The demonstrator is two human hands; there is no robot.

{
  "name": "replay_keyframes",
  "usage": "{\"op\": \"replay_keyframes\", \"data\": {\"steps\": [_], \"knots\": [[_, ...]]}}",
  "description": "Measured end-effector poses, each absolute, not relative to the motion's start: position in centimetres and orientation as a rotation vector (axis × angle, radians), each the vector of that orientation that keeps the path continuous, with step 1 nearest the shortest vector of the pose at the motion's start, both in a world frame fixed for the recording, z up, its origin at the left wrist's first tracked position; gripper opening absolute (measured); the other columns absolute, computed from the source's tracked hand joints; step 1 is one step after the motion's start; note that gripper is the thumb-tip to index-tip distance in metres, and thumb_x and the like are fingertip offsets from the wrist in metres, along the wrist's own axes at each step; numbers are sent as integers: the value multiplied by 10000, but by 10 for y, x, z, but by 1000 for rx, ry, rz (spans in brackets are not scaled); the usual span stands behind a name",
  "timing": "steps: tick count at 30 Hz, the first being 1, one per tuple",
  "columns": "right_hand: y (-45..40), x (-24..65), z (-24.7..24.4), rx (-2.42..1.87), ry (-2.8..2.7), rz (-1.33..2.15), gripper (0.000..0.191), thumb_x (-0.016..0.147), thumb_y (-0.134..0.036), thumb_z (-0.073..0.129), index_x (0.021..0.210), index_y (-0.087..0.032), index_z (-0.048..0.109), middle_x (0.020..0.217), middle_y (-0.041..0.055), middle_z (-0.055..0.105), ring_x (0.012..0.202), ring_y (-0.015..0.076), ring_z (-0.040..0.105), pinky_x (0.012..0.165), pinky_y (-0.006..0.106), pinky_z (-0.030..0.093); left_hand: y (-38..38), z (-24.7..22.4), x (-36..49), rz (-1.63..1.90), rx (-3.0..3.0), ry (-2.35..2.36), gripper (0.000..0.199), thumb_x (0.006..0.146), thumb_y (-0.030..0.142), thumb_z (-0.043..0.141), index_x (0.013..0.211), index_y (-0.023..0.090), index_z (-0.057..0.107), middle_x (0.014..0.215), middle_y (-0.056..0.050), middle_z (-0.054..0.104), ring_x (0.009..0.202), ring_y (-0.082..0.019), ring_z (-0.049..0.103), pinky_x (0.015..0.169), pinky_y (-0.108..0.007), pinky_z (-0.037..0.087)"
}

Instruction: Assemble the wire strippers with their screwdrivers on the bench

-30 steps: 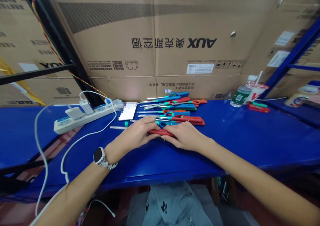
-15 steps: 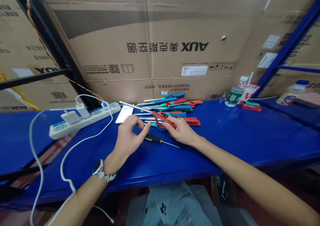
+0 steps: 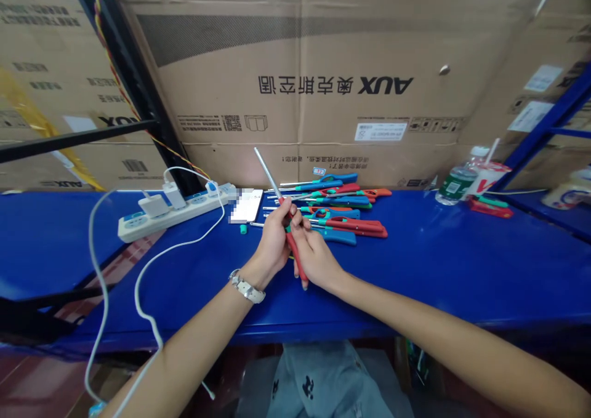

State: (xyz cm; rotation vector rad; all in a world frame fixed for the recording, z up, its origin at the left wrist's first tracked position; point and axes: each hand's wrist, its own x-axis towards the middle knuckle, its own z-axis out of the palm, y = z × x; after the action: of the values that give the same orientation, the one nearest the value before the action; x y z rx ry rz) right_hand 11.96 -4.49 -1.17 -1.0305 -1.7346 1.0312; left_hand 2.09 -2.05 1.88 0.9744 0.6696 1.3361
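Both hands are closed round one red long-necked lighter (image 3: 299,263), its metal tube (image 3: 266,168) tilted up and to the left. My left hand (image 3: 273,241) wraps the upper handle near the tube's base. My right hand (image 3: 319,259) grips the handle from the right, its lower end showing below the fingers. Just behind the hands lies a pile of similar lighters (image 3: 355,226) with red, blue and orange handles. A small green piece (image 3: 243,228) sits left of my left hand. The screwdriver is almost wholly hidden beneath the hands.
A white power strip (image 3: 178,213) with chargers and loose cables lies on the left of the blue table (image 3: 415,282). A white-screened phone (image 3: 249,205) is by the lighters. At the right stand a water bottle (image 3: 457,181) and a cup (image 3: 489,178). Cardboard (image 3: 332,48) backs the table.
My left hand, earlier apart from the lighter with fingers bent, has closed on it beside my right. The lighter has turned more upright and come nearer. The view has shifted left.
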Motion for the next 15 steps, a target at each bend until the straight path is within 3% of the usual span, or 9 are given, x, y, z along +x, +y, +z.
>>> {"op": "replay_keyframes", "data": {"steps": [3,6,11,15], "knots": [[-47,120,-8,-1089,-1858,781,571,1055,-624,246,742,-218,497,579,9,573,544,156,580,530,270,406,-24,20,14,1340,1043,679,397,963,481,545,707,228,376,562,84,315,499,-91,473,587,-258,525],[-51,122,1,-1158,-2087,721,516,1074,-526,311,740,-201,531,617,11,587,580,151,566,566,273,371,-27,22,0,1358,1153,684,453,964,542,555,708,232,347,565,101,261,437,-67,383,503,-233,474],[-48,131,17,-1106,-2197,820,284,1004,-351,484,789,-193,580,576,-24,563,576,141,551,602,267,378,-32,28,-33,1354,1451,806,473,932,595,601,726,228,385,562,104,327,390,-48,282,388,-220,283],[-29,135,30,-814,-1746,913,208,955,-411,501,923,-217,568,585,-55,484,521,124,452,538,262,361,-39,28,-48,1227,2055,1097,363,979,425,559,716,213,428,558,59,416,469,-87,354,471,-260,276]]}}
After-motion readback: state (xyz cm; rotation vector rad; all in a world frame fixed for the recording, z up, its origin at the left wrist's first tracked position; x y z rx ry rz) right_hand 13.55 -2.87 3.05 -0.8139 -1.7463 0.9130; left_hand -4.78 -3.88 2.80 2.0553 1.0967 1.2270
